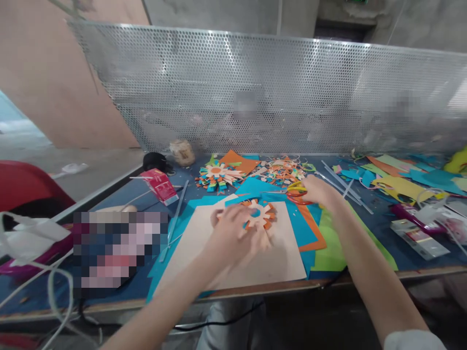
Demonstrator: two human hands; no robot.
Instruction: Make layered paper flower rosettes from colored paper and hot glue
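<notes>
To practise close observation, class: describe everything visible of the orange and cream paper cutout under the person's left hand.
The cutout is a flat paper ring, orange layered with cream, with blunt teeth round its rim and a round hole in the middle. It lies flat on a beige sheet. The left hand rests on its near left part, hiding it; blur softens details.

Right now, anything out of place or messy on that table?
Mostly clutter: a heap of paper scraps strewn at the back by the mesh screen, and coloured sheets lie overlapping and askew, the green sheet reaching the front edge. Nothing looks spilled or broken.
</notes>
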